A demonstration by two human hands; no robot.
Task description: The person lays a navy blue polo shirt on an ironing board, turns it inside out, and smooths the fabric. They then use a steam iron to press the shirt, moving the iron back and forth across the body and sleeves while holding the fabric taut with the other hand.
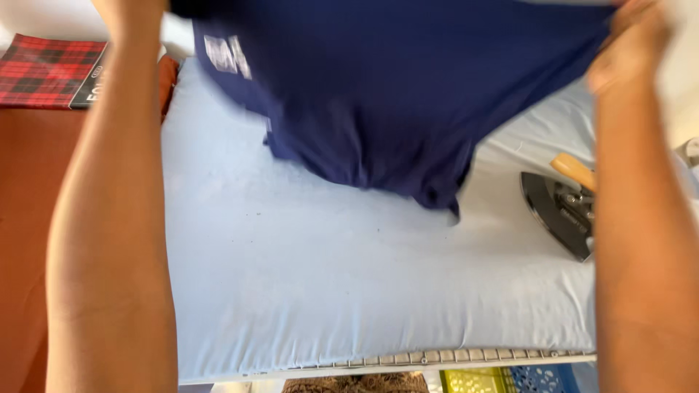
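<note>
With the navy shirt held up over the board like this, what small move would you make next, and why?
Probably lower the navy shirt flat onto the light blue board cover. Both hands, left hand and right hand, hold it aloft with only its hem touching, and the iron sits aside at the right.

I take this for a home laundry spot. I see a padded ironing board (349, 291) and an iron (561, 207).

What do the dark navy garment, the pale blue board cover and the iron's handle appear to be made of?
Dark navy garment: soft knit fabric, probably cotton jersey; matte, and it drapes in loose folds.
Pale blue board cover: thin woven cloth, matte, with faint creases and small specks.
Iron's handle: likely wood; tan and smooth. The iron's soleplate looks like dark metal with a dull sheen.
</note>
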